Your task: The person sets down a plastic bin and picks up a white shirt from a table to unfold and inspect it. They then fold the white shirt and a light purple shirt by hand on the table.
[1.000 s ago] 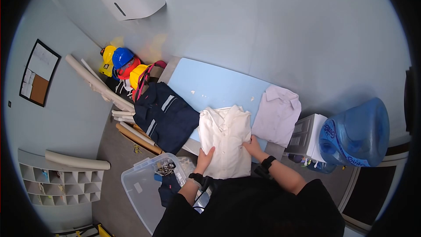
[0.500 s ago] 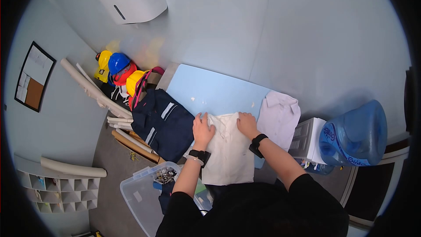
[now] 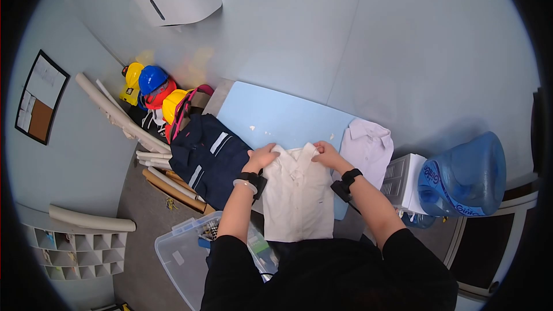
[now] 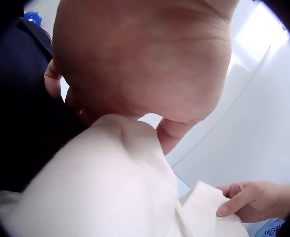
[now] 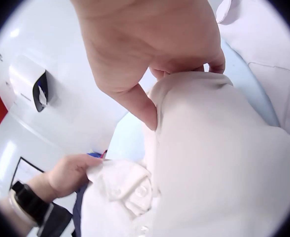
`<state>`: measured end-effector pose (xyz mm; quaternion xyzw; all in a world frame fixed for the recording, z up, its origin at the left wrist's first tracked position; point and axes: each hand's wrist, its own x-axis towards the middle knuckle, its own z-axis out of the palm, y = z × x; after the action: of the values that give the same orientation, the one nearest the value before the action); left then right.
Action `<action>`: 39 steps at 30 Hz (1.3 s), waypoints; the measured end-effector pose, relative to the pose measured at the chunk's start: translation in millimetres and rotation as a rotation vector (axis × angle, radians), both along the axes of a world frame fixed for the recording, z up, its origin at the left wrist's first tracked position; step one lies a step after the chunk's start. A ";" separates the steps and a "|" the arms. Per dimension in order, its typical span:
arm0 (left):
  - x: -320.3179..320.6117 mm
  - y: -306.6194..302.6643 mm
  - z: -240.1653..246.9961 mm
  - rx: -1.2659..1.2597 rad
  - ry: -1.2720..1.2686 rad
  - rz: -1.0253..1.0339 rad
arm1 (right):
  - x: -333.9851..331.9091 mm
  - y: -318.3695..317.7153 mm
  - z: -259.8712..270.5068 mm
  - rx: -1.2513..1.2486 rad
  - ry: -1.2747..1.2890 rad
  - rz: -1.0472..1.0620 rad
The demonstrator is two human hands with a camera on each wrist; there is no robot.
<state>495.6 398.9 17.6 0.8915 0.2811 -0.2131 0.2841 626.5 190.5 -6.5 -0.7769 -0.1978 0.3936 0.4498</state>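
Note:
A folded cream-white button-up shirt [image 3: 296,207] lies in front of the person, collar end away from the body. At its left shoulder, my left hand [image 3: 262,157] grips the cloth. My right hand [image 3: 328,155] pinches the right shoulder beside the collar, with the thumb on the near face in the right wrist view and the other fingers partly hidden behind the fabric. The cloth bulges up between the hands and the body. To the left lies a navy jacket [image 3: 210,161] with reflective strips; a pale lavender shirt [image 3: 366,147] lies folded to the right.
Under the garments is a light blue board [image 3: 282,109] bearing small white scraps. A clear plastic bin [image 3: 173,265] with mixed items stands at the lower left. Hard hats [image 3: 152,79] and paper rolls [image 3: 112,106] are beyond the jacket; a large water bottle [image 3: 464,173] stands right.
Both hands went from the lower sides of the white shirt up to its collar end, where they first lay over the top and now grip the shoulders.

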 end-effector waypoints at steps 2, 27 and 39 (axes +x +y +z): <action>0.0 10.8 -37.5 -0.352 -0.338 0.136 | -3.3 -3.9 19.8 0.081 0.109 -0.020; -5.7 -7.5 -13.8 0.086 -0.756 0.026 | -21.5 -17.9 -10.0 -0.390 -0.459 -0.233; -5.5 -1.4 -1.6 0.152 -0.200 -0.067 | -6.7 -26.3 -23.0 0.007 -0.331 -0.147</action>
<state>490.1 397.5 16.0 0.9362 0.2370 -0.1105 0.2350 619.8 164.2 -29.5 -0.8419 -0.2131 0.2256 0.4414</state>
